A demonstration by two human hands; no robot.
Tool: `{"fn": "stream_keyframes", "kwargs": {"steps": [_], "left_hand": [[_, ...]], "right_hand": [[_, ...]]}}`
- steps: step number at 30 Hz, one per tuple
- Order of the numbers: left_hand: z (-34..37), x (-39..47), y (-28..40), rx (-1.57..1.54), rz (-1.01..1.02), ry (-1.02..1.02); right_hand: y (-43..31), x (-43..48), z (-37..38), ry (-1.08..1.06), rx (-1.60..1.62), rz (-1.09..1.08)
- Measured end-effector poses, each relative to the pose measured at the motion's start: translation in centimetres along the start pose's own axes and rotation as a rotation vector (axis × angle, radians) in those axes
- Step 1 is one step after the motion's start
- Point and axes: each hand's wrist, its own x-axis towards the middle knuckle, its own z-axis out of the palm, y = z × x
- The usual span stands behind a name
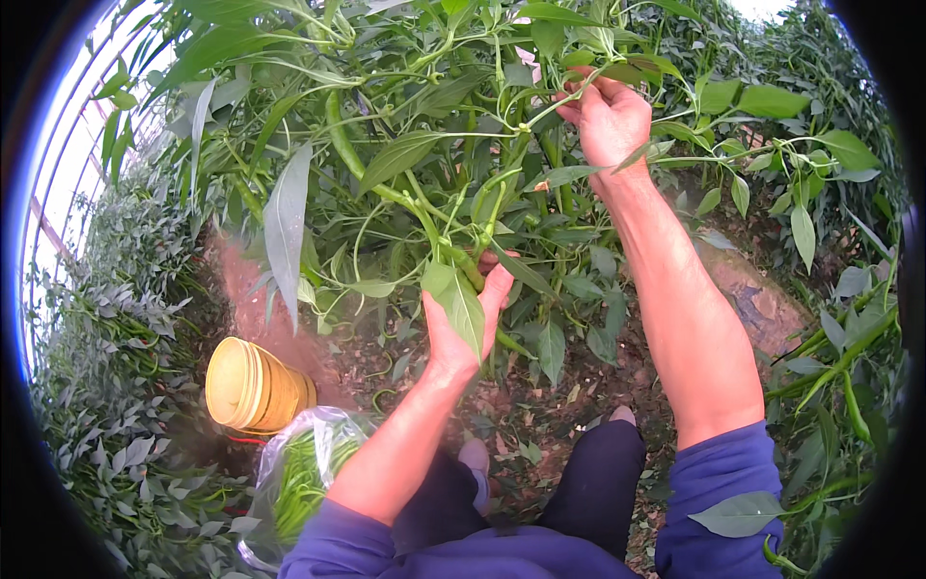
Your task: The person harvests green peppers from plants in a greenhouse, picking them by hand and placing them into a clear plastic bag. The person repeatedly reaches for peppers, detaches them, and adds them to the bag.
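A leafy green pepper plant (405,155) fills the space before me. My left hand (463,318) is low in the foliage, its fingers curled around a green chili pepper (464,266), with a broad leaf (457,307) lying across the palm. A pepper tip (515,345) shows below that hand; whether it belongs to the same pepper is hidden. Higher up and to the right, my right hand (613,119) pinches a thin branch (553,111), its fingertips partly covered by leaves. One long curved green pepper (343,141) hangs to the upper left of my left hand.
A yellow bucket (264,391) stands tilted-looking at the left. Beside my left forearm is a clear plastic bag (264,499) filled with green peppers (304,478). More pepper plants (108,376) line the left, and others with hanging peppers (854,405) the right. Fallen leaves litter the soil (535,427).
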Motion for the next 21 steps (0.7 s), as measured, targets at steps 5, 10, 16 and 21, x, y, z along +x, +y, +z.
{"fn": "stream_keyframes", "kwargs": {"steps": [5, 10, 16, 21], "left_hand": [[1.0, -0.9, -0.7, -0.001, -0.015, -0.054], [1.1, -1.6, -0.7, 0.106, -0.029, -0.098], [1.1, -2.2, 0.0, 0.048, -0.071, -0.073], [0.6, -2.3, 0.0, 0.042, -0.061, -0.055]], "right_hand": [[-0.3, 4.2, -0.3, -0.142, -0.179, -0.26], [-1.8, 6.7, -0.3, -0.509, -0.149, 0.255], [-3.4, 7.3, -0.9, -0.611, -0.238, 0.201], [-1.7, 10.7, -0.4, -0.64, -0.955, -1.078]]}}
